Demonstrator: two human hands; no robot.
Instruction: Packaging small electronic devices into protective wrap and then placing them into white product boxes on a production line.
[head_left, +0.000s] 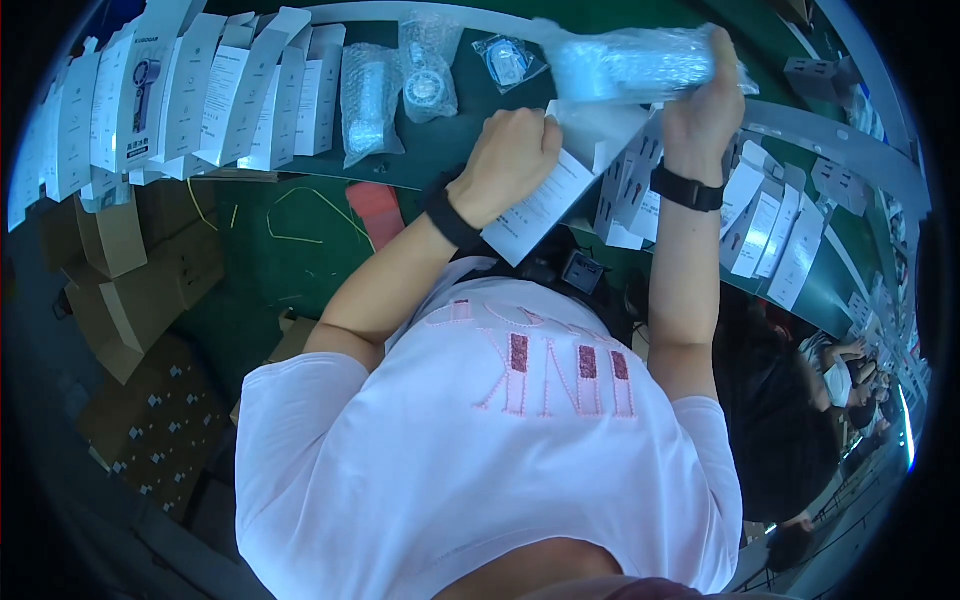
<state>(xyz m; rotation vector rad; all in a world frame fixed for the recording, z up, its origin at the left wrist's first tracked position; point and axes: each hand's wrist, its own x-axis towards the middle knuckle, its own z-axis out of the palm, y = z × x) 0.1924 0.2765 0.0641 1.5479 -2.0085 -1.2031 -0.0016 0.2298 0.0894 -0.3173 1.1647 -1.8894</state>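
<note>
My left hand point(508, 162) is closed on a white printed carton point(545, 208), which is tilted with its top flaps spread apart. In my right hand point(708, 105) is a bubble-wrapped package point(630, 66), lying sideways just above the carton's open end. The wrap blurs what is inside it; a pale bluish body shows through. On the green table beyond my left hand lie two more bubble-wrapped packages point(368, 103) and a small clear bag with a coiled white cable point(508, 62). My left fingertips are partly hidden behind the hand and the flap.
Several upright white cartons with raised flaps point(230, 95) line the table's left side. More cartons point(770, 220) stand to the right of my right forearm. Brown cardboard boxes point(120, 290) sit on the floor at left, near a red object point(375, 212). Other people are at far right.
</note>
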